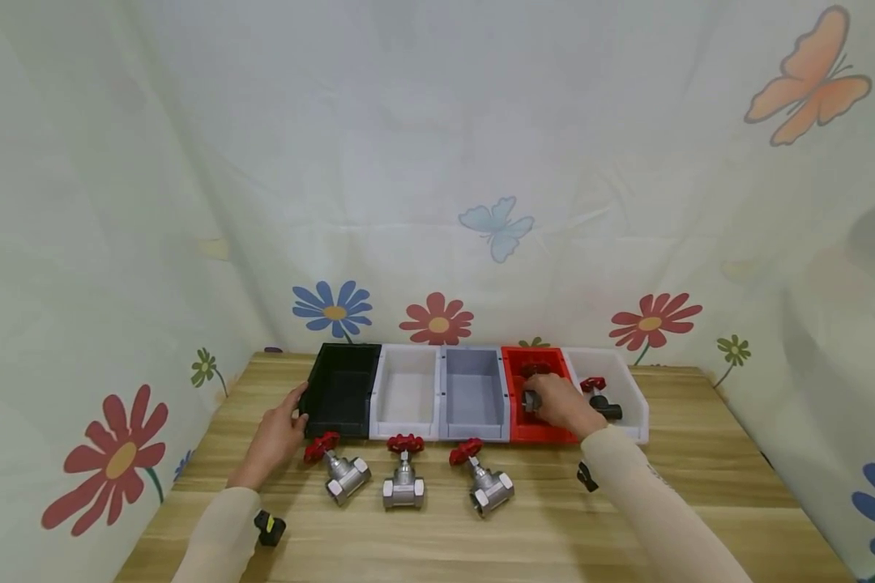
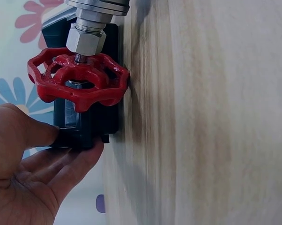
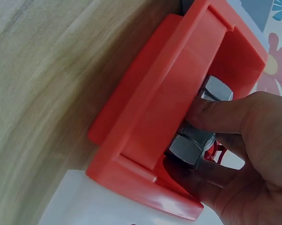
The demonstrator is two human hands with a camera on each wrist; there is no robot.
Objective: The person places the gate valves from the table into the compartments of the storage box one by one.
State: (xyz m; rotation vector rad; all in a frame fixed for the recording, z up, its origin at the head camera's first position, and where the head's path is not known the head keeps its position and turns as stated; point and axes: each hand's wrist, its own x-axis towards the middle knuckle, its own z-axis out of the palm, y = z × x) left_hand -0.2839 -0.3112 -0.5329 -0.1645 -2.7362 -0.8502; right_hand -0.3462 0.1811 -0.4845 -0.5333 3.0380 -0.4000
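My left hand pinches the left side wall of the black bin, thumb at the rim and fingers outside, as the left wrist view shows. Inside the red bin, my right hand grips the metal body of a gate valve; its red handwheel is partly hidden behind the fingers. Three silver valves with red handwheels lie on the table before the bins: a left one, a middle one and a right one.
Between the black and red bins stand a white bin and a grey bin. At the right end another white bin holds a dark valve with a red handwheel. A flower-printed curtain rises behind the wooden table.
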